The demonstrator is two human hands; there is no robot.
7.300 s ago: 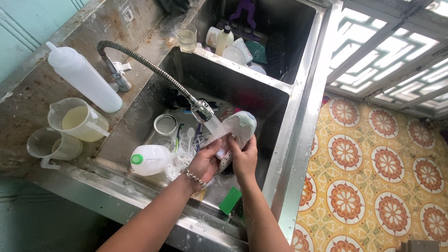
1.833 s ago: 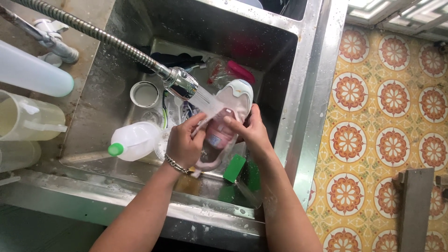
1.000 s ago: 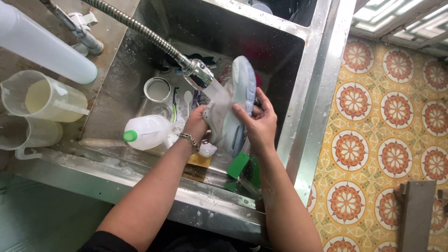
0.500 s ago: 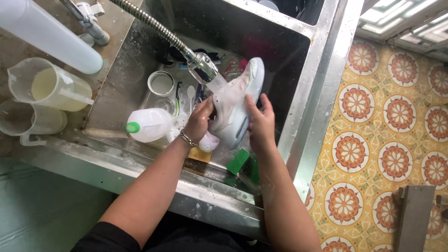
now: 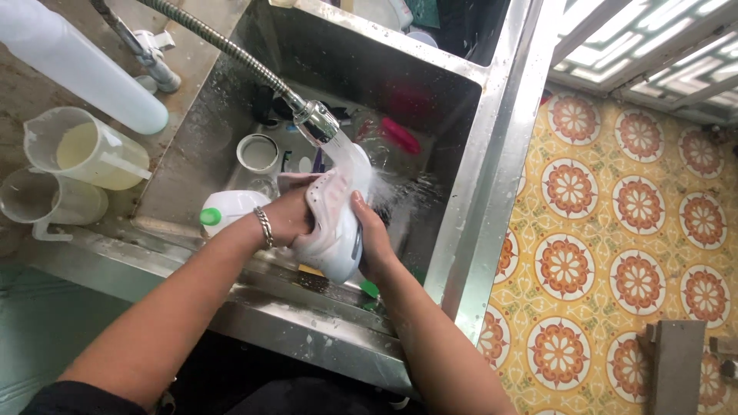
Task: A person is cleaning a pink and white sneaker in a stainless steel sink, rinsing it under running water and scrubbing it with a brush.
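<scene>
Both hands clasp a white shoe (image 5: 334, 223) over the sink (image 5: 453, 154): left hand (image 5: 290, 219) closed on its side, right hand (image 5: 370, 244) wrapped underneath, while the sprayer (image 5: 317, 123) streams water onto it.

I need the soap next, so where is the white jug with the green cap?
In the head view, the white jug with the green cap lies on its side in the sink, just beside the left hand and below the small round cup.
</scene>
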